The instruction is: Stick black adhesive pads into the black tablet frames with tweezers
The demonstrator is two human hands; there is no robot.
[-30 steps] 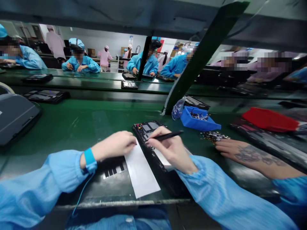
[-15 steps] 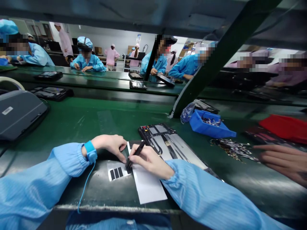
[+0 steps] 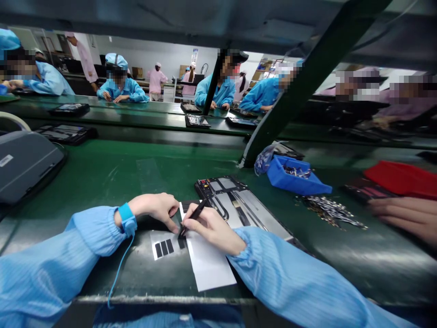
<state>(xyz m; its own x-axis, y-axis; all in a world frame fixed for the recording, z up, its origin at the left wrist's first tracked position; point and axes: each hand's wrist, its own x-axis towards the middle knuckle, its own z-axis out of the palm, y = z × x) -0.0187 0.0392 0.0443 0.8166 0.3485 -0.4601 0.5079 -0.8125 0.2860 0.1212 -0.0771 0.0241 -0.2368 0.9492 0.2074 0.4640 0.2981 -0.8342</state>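
My left hand [image 3: 160, 209] has its fingers curled and its thumb at the upper edge of a clear sheet with black rectangular stickers [image 3: 164, 248], which it appears to hold down. My right hand [image 3: 216, 232] grips slim black tweezers [image 3: 197, 211]; their tips point down at a dark piece on the sheet's right end, close to my left thumb. Under my right hand lies a white paper sheet [image 3: 210, 269]. Just beyond it is an opened tablet-like device [image 3: 239, 205] with silver battery panels, partly covered by my right forearm.
To the right stand a blue bin [image 3: 293, 181] of small parts and a loose pile of metallic strips [image 3: 334, 210]. A co-worker's hand [image 3: 406, 216] reaches in near a red tray [image 3: 399, 177]. A grey machine [image 3: 29, 166] is at left. A slanted green post [image 3: 290, 105] rises behind the bin.
The whole view has shifted slightly. The tweezers' tips have moved a little at the sheet, and a dark piece there shows more clearly. The co-worker's hand at right has moved.
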